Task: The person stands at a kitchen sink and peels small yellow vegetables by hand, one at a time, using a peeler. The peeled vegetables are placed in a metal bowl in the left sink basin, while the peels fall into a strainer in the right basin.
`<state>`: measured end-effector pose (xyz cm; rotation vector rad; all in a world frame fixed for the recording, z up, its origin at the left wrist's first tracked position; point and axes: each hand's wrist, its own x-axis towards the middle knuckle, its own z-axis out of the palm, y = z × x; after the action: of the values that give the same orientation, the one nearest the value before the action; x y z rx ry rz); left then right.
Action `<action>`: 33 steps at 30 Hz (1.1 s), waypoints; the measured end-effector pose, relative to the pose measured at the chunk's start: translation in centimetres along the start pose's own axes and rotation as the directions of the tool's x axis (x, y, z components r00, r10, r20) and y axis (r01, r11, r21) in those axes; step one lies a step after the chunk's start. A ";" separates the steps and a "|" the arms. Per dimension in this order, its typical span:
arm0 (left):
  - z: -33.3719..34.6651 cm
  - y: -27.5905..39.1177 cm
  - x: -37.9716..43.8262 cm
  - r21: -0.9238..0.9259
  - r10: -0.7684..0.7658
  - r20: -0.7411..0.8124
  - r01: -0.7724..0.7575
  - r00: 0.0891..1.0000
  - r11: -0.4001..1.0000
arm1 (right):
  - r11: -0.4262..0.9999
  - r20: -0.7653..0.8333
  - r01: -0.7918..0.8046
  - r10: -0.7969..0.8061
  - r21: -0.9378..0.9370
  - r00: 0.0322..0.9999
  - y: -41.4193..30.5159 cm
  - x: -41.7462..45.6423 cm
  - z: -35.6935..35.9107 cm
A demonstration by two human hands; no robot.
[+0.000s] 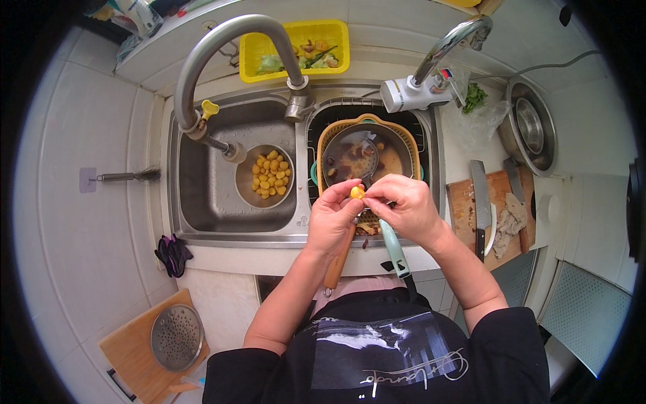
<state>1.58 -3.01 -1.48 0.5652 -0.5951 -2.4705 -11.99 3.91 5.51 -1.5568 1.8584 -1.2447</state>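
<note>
My left hand grips a small yellow peeled nut, perhaps a chestnut, between thumb and fingers. The fingertips of my right hand pinch at its right side. Beneath both hands, a metal pan of cloudy water with brown pieces and a skimmer sits in an orange basket over the right basin. A wooden handle and a pale green handle point towards me. Brown shell scraps lie by the sink's front edge. In the left basin, a steel bowl holds several yellow peeled nuts.
Two taps arch over the sink. Behind stands a yellow tray of scraps. At right, a cleaver, another knife and a cloth lie on a cutting board, near nested metal bowls.
</note>
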 end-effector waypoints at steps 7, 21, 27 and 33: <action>0.3 0.2 -0.2 0.101 0.038 -0.008 -0.037 0.999 0.994 | 0.995 0.010 0.053 -0.052 -0.081 0.999 0.1 -0.1 0.0; 1.2 0.2 -0.3 0.146 0.098 -0.044 -0.091 0.994 0.985 | 0.917 0.103 -0.333 0.318 0.220 0.943 -0.1 -0.4 -0.4; 0.8 0.4 -0.5 0.367 0.125 -0.022 -0.108 0.992 0.924 | 0.918 0.091 -0.343 0.331 0.200 0.939 0.2 -0.8 0.0; 1.0 1.0 -0.5 0.646 0.205 0.033 -0.177 0.978 0.743 | 0.926 0.131 -0.370 0.359 0.076 0.924 0.4 -0.8 -0.2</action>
<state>1.82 -3.16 -0.02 0.7602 -1.4422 -2.0075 -12.14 4.74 5.08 -1.1355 1.8727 -1.0364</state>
